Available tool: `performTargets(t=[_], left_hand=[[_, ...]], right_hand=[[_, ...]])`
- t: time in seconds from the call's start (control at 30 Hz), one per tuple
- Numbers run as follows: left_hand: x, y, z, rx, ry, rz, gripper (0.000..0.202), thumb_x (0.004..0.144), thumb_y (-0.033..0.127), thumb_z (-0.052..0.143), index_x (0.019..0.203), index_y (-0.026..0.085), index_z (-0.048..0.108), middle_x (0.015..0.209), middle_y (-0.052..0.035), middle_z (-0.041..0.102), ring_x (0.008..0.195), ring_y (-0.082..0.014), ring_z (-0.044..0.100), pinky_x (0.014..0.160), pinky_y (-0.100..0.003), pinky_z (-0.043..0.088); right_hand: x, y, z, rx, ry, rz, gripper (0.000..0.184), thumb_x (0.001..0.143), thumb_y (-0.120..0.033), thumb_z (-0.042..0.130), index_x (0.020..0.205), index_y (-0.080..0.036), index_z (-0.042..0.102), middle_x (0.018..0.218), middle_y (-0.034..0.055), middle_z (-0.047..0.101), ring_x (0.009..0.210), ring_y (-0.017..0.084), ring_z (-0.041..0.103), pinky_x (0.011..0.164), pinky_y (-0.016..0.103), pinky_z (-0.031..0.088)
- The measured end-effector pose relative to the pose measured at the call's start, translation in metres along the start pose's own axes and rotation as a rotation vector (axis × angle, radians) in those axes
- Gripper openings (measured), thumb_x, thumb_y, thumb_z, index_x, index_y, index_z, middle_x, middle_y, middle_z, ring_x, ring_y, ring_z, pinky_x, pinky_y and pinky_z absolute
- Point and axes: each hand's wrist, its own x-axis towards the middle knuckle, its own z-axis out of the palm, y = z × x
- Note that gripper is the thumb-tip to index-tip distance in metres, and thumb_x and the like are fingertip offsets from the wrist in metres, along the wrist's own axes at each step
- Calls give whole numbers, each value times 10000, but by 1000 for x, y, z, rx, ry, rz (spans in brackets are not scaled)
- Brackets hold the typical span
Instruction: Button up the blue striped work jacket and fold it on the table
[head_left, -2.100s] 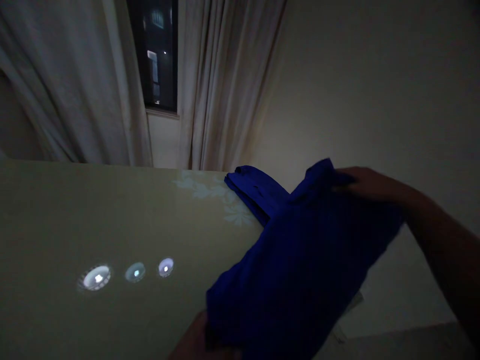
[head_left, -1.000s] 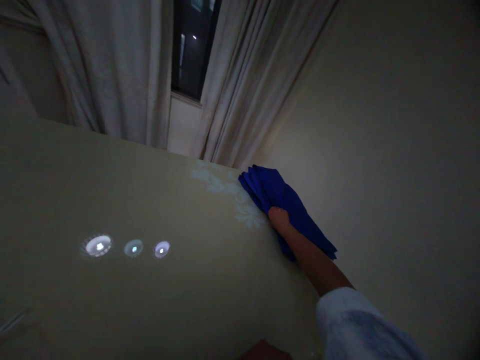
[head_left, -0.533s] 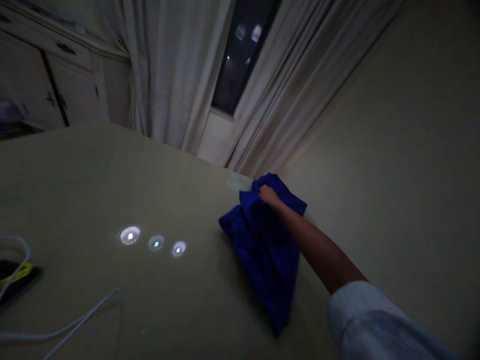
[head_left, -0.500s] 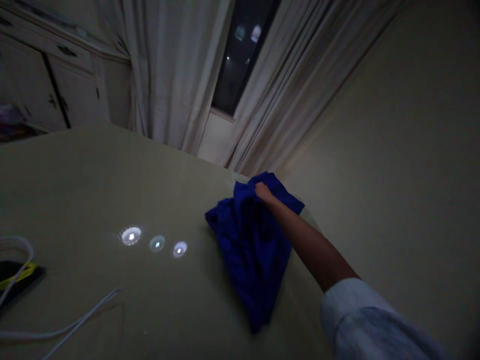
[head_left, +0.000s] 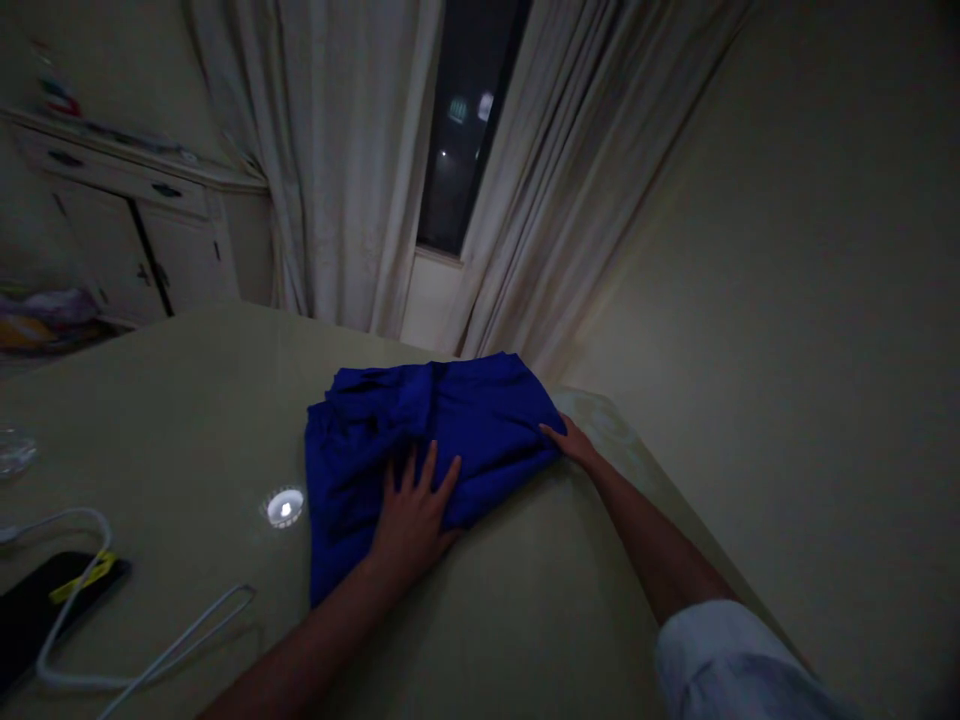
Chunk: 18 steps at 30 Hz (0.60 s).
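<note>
A deep blue cloth (head_left: pixel 480 410), perhaps a garment, lies folded and wrinkled on the pale table near its far edge. My left hand (head_left: pixel 412 515) rests on the front middle of the cloth with its fingers spread. At the cloth's right end is my right hand (head_left: pixel 571 440). Its thumb lies over the cloth's edge, and its other fingers are partly hidden by the fabric. Folds bunch up on the left side of the cloth, which is partly covered by my left hand and forearm.
On the left of the table (head_left: pixel 187 390) lie a dark phone-like object (head_left: pixel 37 610) with a yellow strip, a white cable (head_left: pixel 82 682) and a clear glass object (head_left: pixel 16 452). Curtains (head_left: pixel 345 160) hang behind the far edge; a cabinet (head_left: pixel 112 240) stands at the back left.
My left hand has come into view and lies on the cloth. The cloth, bunched and hanging from my right hand before, is now spread flatter, and my right hand has moved to its right end.
</note>
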Motion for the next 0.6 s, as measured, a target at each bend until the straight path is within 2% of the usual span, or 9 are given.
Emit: performTargets(t=[0.07,0.17,0.23,0.3,0.37,0.43,0.5,0.53,0.6], left_hand=[[5,-31,2,38,-68,-39,868,887,506,711,1650,318,343,1721,-150,308,1531,-456,339,1213,-681,247],[17,-72,-6,101,-143,-67,769,936,406,653,1642,292,368,1711,-110,343,1489,-422,410,1186,-633,316],[28,-101,-15,154,-162,-132,736,954,352,611,1643,271,365,1694,-100,382,1482,-418,412,1194,-649,288],[39,-128,-22,224,-140,-252,675,985,282,524,1640,239,371,1652,-121,456,1473,-421,417,1207,-688,225],[51,-147,-26,308,-53,-417,623,1009,188,386,1631,170,384,1612,-182,495,1477,-429,409,1208,-714,179],[62,-154,-25,368,63,-523,632,1002,115,274,1627,91,365,1614,-242,464,1502,-429,379,1214,-700,177],[74,-150,-20,344,108,-493,646,989,112,286,1629,33,322,1638,-268,413,1519,-409,364,1226,-634,225],[80,-146,-17,303,96,-451,656,983,143,332,1624,7,309,1642,-277,400,1515,-402,374,1224,-599,260],[91,-136,-10,209,73,-398,698,971,246,421,1608,-19,318,1642,-290,392,1503,-402,395,1206,-562,317]], right_hand=[[-5,-1,16,3,-33,39,598,1041,-487,462,1595,-262,454,1449,176,635,1321,352,622,1076,501,473],[-2,-25,38,35,-34,68,626,1055,-554,409,1580,-218,469,1447,167,642,1345,357,607,1093,479,470],[7,-51,48,92,-23,43,660,1051,-599,411,1550,-177,500,1424,182,656,1332,359,616,1099,454,471],[17,-82,57,181,-20,24,709,1036,-636,442,1553,-154,489,1418,195,658,1326,366,619,1121,452,456],[26,-117,69,327,-34,1,816,1008,-649,516,1632,-148,355,1479,205,611,1363,365,593,1162,465,422],[29,-152,86,539,-55,-73,981,975,-624,607,1699,-175,120,1592,195,500,1451,330,515,1211,465,375],[25,-178,104,748,-67,-185,1109,943,-573,683,1701,-234,-52,1692,159,354,1532,284,410,1241,461,341],[19,-185,111,827,-75,-241,1137,929,-545,710,1697,-264,-79,1724,139,287,1555,272,369,1243,466,343],[1,-181,119,903,-106,-347,1130,903,-502,749,1701,-308,-28,1756,113,193,1579,279,313,1230,488,366]])
